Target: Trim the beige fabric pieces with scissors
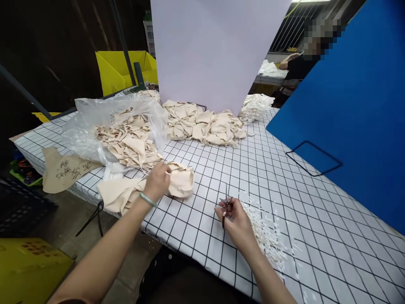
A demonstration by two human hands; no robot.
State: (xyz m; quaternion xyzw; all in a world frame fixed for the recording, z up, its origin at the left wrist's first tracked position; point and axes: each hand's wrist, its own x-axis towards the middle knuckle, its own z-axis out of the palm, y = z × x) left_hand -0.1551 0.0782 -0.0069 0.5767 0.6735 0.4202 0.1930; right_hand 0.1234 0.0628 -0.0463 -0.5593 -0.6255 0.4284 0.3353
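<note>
My left hand point(157, 182), with a pale green bangle at the wrist, is closed on a beige fabric piece point(181, 182) near the table's front edge. More beige fabric point(117, 195) lies beneath that wrist and forearm. My right hand point(236, 217) is wrapped round small scissors point(225, 202), their blades parted and pointing away from me. Beside this hand, many small white scraps point(265, 236) are scattered over the table. A clear plastic bag point(85, 122) filled with beige fabric pieces point(134, 141) lies open beyond my left hand.
Beige fabric piles point(218, 126) and a white pile point(255, 107) line the back of the checked table point(202, 219). A pale panel point(218, 50) and a blue panel point(354, 105) stand there. A black wire frame point(313, 158) sits right; a marked brown pattern piece point(63, 171), left. Another person point(297, 65) works behind.
</note>
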